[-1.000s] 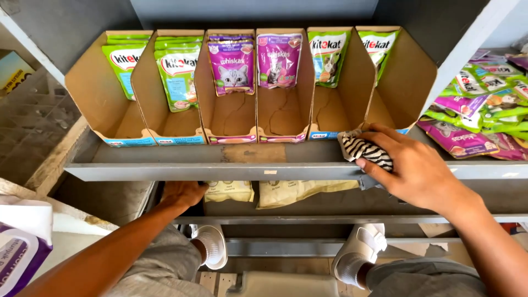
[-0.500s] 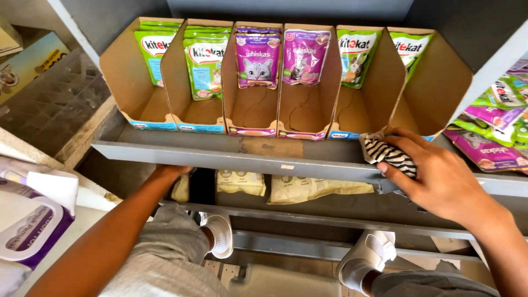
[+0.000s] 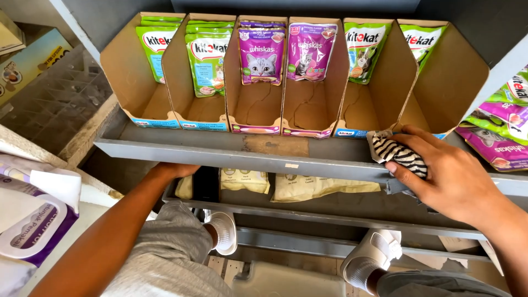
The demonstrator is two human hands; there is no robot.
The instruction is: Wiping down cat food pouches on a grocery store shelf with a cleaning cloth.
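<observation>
One left hand [image 3: 175, 170] hides under the shelf [image 3: 220, 151]; right hand [image 3: 445, 176] covers striped cloth [image 3: 397, 154].

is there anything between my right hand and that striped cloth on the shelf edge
Nothing visible does. The right hand already rests on the zebra-striped cloth, pressing it onto the front of the grey shelf, just before the cardboard trays.

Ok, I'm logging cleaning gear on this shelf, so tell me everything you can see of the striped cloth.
The striped cloth is a small soft rag, fabric by its look, with black and white zebra-like stripes. It lies bunched on the grey metal shelf, near the front edge and just before the rightmost cardboard tray. The right hand presses on it from above, fingers covering its right part.
</observation>
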